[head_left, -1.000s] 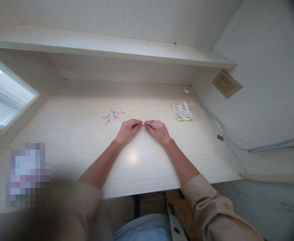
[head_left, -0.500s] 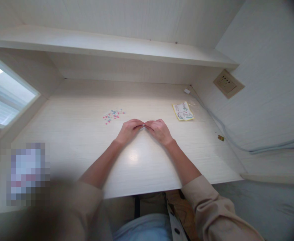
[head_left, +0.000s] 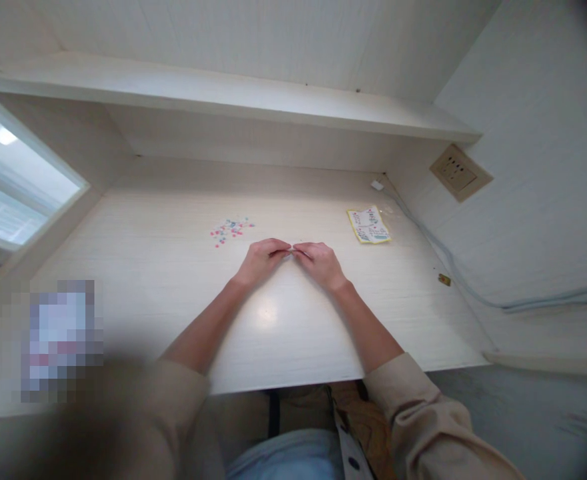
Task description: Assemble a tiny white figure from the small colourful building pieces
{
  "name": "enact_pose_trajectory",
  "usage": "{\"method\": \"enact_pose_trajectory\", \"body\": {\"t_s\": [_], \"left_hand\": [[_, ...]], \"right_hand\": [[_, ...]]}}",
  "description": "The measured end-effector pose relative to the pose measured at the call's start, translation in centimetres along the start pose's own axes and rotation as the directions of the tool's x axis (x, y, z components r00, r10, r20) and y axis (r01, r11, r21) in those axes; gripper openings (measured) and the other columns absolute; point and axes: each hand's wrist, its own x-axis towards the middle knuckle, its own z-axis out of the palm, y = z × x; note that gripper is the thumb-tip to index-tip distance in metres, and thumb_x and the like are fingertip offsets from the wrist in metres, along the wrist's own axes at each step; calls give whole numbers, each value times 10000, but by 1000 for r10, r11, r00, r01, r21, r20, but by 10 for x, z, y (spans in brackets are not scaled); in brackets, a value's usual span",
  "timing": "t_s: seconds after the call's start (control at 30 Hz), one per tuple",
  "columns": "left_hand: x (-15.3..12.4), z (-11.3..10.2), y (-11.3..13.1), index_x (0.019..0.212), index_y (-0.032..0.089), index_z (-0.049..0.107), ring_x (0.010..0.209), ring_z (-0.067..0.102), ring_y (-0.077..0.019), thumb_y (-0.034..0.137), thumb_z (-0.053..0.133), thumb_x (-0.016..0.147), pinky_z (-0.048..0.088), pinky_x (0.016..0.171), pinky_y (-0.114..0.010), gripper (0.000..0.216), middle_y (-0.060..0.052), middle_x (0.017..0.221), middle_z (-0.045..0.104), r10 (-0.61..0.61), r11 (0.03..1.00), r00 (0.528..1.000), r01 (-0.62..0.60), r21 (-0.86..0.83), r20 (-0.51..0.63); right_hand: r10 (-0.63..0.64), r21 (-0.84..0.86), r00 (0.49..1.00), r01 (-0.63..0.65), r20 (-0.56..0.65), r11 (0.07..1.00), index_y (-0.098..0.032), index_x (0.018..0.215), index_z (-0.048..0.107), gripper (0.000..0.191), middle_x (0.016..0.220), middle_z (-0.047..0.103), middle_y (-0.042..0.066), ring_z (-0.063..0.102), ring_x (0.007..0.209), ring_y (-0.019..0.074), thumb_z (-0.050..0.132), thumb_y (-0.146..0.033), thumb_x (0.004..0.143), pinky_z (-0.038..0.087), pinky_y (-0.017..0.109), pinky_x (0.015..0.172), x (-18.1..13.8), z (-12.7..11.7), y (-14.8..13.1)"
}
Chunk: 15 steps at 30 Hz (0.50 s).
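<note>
My left hand (head_left: 265, 259) and my right hand (head_left: 320, 261) meet fingertip to fingertip over the middle of the white desk (head_left: 268, 347). Both are closed in a pinch. Between the fingertips sits a small whitish piece (head_left: 289, 255), mostly covered by the fingers and too small to name. Left of my left hand, on the desktop, lies a loose scatter of tiny pink, blue and white pieces (head_left: 231, 230). A creased printed sheet with a yellow border (head_left: 369, 225) rests beyond my right hand, to the right.
A shelf (head_left: 253, 97) runs across above the back of the desk. On the right wall are a socket plate (head_left: 461, 173) and grey cables (head_left: 443, 257) along the desk edge. A small brownish-yellow piece (head_left: 444, 280) lies near them. A blurred-out object (head_left: 61, 340) is at the left.
The whole view has shifted slightly, the scene sitting a little further right. Both hands stay together in the same pinch, with only slight finger movement.
</note>
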Motion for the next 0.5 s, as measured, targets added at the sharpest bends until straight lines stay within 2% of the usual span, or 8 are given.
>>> {"method": "enact_pose_trajectory", "body": {"t_s": [0.17,0.37,0.5], "left_hand": [[2,-3,-1,968,180,743,840,681,-176,281,652,818,534,775,-285,202,-71,951,741,-119,987,993,121,-104,21],[4,-6,2,1006,160,732,833,675,-180,335,660,804,529,777,-291,276,-80,972,738,-213,951,971,232,-206,108],[3,-7,1,1046,141,713,770,672,-170,359,668,796,537,730,-286,335,-82,946,739,-268,904,952,301,-302,147]], "right_hand": [[88,211,996,-83,-12,974,-208,1084,704,243,1026,741,59,700,878,187,635,-278,862,544,307,824,0,0,5],[55,274,998,-52,-7,960,-216,1072,712,233,989,728,67,678,878,187,626,-285,868,540,324,833,1,-1,2],[98,374,995,-90,-1,923,-231,1088,707,256,975,721,60,674,853,175,620,-336,871,543,310,794,1,-1,1]]}}
